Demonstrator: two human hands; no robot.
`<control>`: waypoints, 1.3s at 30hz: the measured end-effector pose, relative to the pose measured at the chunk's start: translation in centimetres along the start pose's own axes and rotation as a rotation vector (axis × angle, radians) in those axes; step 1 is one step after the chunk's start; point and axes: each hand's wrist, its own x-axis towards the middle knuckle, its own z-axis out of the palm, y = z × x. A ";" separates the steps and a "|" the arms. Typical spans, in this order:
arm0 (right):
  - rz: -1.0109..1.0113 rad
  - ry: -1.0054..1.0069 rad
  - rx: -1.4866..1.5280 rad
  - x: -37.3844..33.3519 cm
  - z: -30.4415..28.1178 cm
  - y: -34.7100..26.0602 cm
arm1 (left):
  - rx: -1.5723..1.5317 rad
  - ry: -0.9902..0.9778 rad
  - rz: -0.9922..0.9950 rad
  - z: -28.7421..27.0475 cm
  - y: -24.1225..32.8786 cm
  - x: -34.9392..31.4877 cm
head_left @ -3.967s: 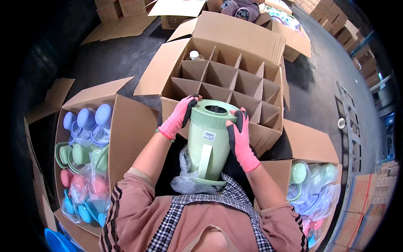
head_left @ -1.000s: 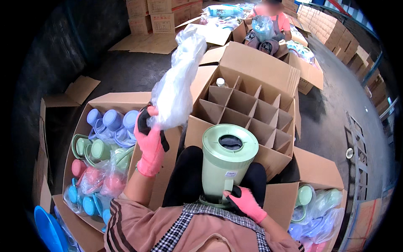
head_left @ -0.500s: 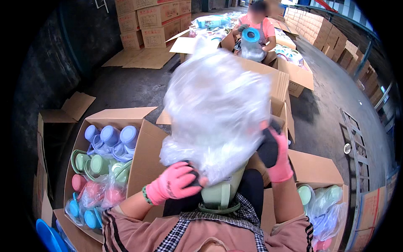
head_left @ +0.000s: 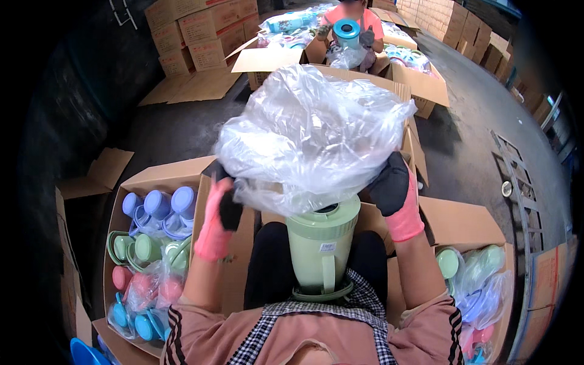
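Note:
A light green pitcher [head_left: 313, 249] with a lid, a handle and a small label stands between my knees. Above it billows a clear plastic bag [head_left: 310, 128], spread wide, its lower edge just over the pitcher's lid and hiding part of it. My left hand [head_left: 220, 216], in a pink glove with black palm, grips the bag's left edge. On the other side my right hand [head_left: 395, 198], gloved alike, is closed on the bag's right edge. The fingertips of both hands are partly hidden.
At my left an open carton [head_left: 201, 219] holds purple, green, pink and blue lidded jugs. Another open carton [head_left: 459, 222] of bagged jugs stands at my right. Ahead, a co-worker [head_left: 359, 21] holds a blue-lidded jug [head_left: 347, 33] among cartons. Stacked boxes [head_left: 210, 30] rise behind.
The bag has come down and back, uncovering the pitcher's upper body. My left hand has moved left and up, spreading the bag wider. The co-worker's jug has shifted slightly.

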 end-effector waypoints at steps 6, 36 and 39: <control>0.009 0.154 -0.180 0.9 -0.2 0.3 | -0.078 -0.038 -0.021 2.6 -2.4 3.3; -0.223 -0.114 -1.010 -3.1 2.7 -0.3 | 0.722 -0.065 0.186 7.7 -5.9 1.8; 0.228 -0.342 -0.404 0.0 0.9 1.8 | 0.869 -0.489 0.473 7.5 -5.3 0.5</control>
